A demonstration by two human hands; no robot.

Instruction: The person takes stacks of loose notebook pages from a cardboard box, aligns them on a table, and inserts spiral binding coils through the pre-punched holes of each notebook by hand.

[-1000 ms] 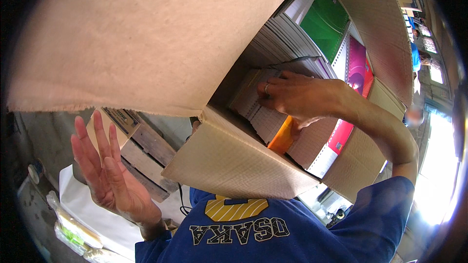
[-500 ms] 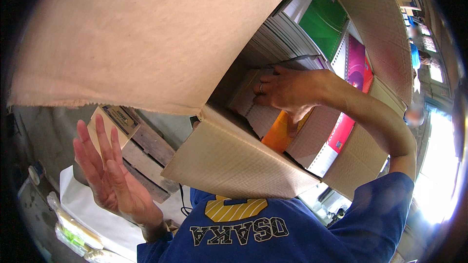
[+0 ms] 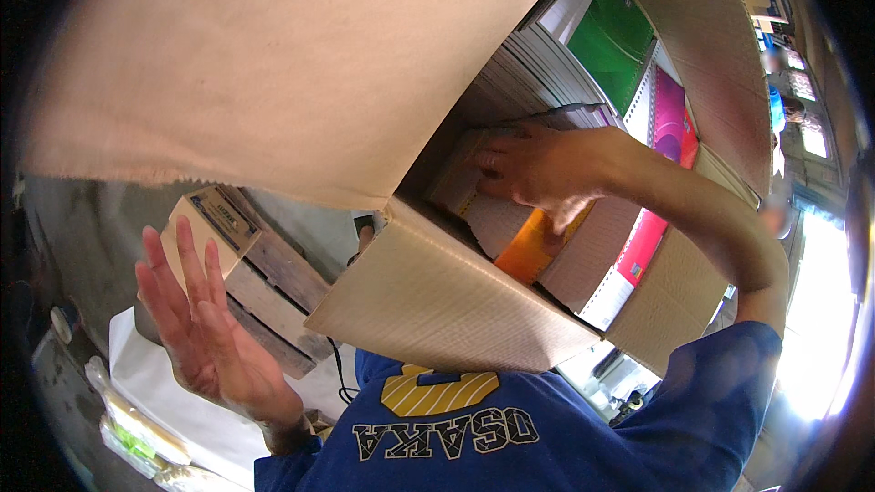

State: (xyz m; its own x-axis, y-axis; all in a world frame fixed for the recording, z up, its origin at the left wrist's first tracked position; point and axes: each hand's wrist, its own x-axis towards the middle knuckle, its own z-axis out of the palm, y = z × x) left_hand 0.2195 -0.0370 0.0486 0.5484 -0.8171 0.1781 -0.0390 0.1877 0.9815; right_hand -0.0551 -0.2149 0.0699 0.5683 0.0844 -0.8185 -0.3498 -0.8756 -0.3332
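A large open cardboard box point(image 3: 474, 296) stands in front of me, its tall flap point(image 3: 264, 55) filling the upper left. My right hand point(image 3: 538, 173) reaches down inside it, fingers bent over brown cardboard pieces point(image 3: 497, 223) and thumb against an orange-covered notebook point(image 3: 530, 246). The fingers are shadowed and blurred, so their hold cannot be made out. Beyond the hand lie a green spiral notebook point(image 3: 612, 44), a purple one point(image 3: 667, 109) and a red one point(image 3: 640, 251), packed in stacks. My left hand point(image 3: 214, 337) is raised outside the box, fingers stretched and holding nothing.
A smaller brown carton point(image 3: 214, 223) sits on wooden slats point(image 3: 273, 278) at the left. White sheeting point(image 3: 164, 364) and clear plastic-wrapped packs point(image 3: 137, 433) lie at the lower left. Other people point(image 3: 775, 109) are at the far right, near bright windows.
My right hand shifts slightly inside the box, its fingers now more blurred. The big flap's lower edge has moved up a little in view. My left hand stays nearly in place.
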